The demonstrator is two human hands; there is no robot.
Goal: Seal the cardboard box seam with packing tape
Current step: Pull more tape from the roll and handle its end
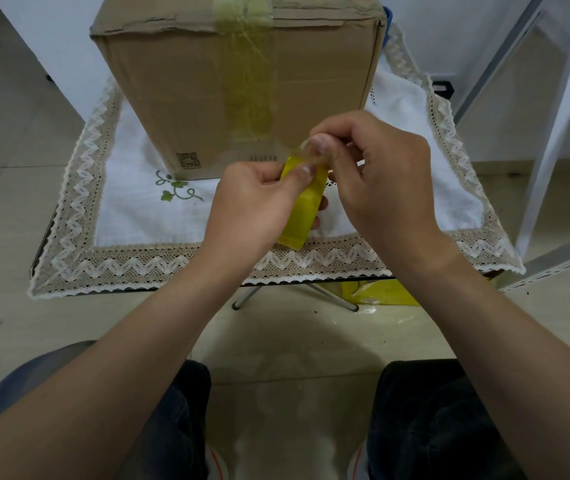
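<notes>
Packing tape roll (302,209) is clasped in your left hand (252,202), your right hand (380,181) pinching its loose end (301,148): peel slowly and straight toward the cardboard box (179,98).

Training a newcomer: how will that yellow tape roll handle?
Probably light: the left hand alone grips the tape roll. Its thin clear tape end, pinched by the right hand, looks floppy and likely clingy. Set on edge, it might roll.

table (40,251) | lace-edged cloth (138,209) over it | cardboard box (179,98) on cloth
</notes>
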